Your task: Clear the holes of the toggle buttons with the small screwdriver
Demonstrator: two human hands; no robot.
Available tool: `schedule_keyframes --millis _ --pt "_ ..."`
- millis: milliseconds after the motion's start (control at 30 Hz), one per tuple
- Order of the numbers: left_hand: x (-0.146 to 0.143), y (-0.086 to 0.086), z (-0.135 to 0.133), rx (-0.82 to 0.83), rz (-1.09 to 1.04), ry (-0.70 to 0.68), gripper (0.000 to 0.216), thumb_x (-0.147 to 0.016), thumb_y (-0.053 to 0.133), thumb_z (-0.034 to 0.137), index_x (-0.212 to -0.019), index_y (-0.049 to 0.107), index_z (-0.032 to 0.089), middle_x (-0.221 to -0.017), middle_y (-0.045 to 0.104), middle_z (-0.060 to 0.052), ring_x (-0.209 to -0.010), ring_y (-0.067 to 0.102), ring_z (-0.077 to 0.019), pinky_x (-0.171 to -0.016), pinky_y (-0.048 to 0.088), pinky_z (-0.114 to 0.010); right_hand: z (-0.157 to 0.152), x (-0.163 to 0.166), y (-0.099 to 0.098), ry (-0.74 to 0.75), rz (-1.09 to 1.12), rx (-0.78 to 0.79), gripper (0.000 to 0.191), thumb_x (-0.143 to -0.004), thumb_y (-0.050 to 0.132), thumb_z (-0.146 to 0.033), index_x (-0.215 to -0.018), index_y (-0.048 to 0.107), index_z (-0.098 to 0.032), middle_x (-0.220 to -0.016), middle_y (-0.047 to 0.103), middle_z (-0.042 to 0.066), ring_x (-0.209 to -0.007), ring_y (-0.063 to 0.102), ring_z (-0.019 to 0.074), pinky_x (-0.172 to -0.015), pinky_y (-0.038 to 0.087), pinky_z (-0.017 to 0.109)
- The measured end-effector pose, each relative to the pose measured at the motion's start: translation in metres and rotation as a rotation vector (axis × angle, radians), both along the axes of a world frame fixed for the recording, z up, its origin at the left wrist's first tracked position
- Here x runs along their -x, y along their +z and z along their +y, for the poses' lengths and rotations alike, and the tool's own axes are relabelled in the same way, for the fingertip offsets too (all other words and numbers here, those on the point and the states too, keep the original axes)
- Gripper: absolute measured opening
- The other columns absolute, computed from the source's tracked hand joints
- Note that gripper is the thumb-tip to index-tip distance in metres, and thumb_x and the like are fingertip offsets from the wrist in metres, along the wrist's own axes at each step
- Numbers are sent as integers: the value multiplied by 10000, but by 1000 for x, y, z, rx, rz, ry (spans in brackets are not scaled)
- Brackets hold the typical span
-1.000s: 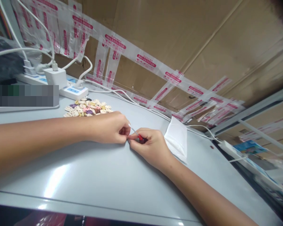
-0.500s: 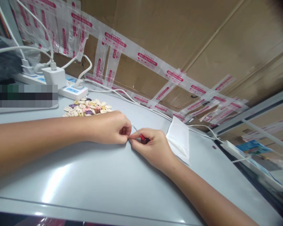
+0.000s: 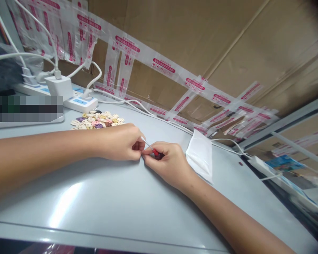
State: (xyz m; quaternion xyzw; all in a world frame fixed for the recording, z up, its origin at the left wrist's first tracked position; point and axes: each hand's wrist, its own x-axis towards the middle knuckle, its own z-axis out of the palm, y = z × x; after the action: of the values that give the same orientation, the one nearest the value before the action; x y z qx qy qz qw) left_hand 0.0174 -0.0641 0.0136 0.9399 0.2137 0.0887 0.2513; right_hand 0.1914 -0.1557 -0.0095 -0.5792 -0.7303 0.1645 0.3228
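My right hand (image 3: 169,164) is closed around a thin metal-shafted tool with a red handle (image 3: 155,152). Its shaft slants up and left to my left hand (image 3: 129,144), whose thumb and fingers are pinched together. What the left fingers hold is hidden. The fingertips of both hands meet or nearly meet just above the grey table (image 3: 116,197). Behind my left wrist lies a pile of small beads or charms (image 3: 98,120) in cream, yellow, pink, purple and brown, several with holes.
A white pouch (image 3: 200,155) lies right of my right hand. At the back left, a power strip (image 3: 81,103) carries a white charger (image 3: 58,88) and cables. A taped cardboard wall (image 3: 153,84) closes off the back. Another power strip (image 3: 262,167) runs along the right edge.
Both hands have shifted very slightly left and up in the picture, as has the whole scene. A little more of the tool's metal shaft shows now; the grip looks the same.
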Motion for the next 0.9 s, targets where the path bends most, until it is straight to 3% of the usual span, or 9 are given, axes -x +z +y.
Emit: schedule_keyframes --millis 233,533,900 --pt "0 1 -1 -10 5 11 110 -714 544 190 -642 626 203 -561 597 49 -521 482 -99 -494 304 -233 1 -1 1 -12 -17 25 163 -735 593 -96 -662 731 -144 -573 575 -22 -571 455 98 -547 330 234" --pt "0 4 -1 17 14 31 141 -760 541 226 -691 664 215 -617 649 48 -556 551 -102 -525 372 -222 0 -7 2 -64 63 100 175 -765 631 -190 -800 802 -177 -545 518 -39 -534 373 82 -495 292 215" --pt "1 2 1 76 55 87 160 -749 561 254 -803 712 238 -662 687 45 -593 608 -124 -514 405 -222 2 -8 3 -119 140 186 123 -784 661 -256 -812 770 -205 -719 705 -23 -581 496 95 -535 383 221"
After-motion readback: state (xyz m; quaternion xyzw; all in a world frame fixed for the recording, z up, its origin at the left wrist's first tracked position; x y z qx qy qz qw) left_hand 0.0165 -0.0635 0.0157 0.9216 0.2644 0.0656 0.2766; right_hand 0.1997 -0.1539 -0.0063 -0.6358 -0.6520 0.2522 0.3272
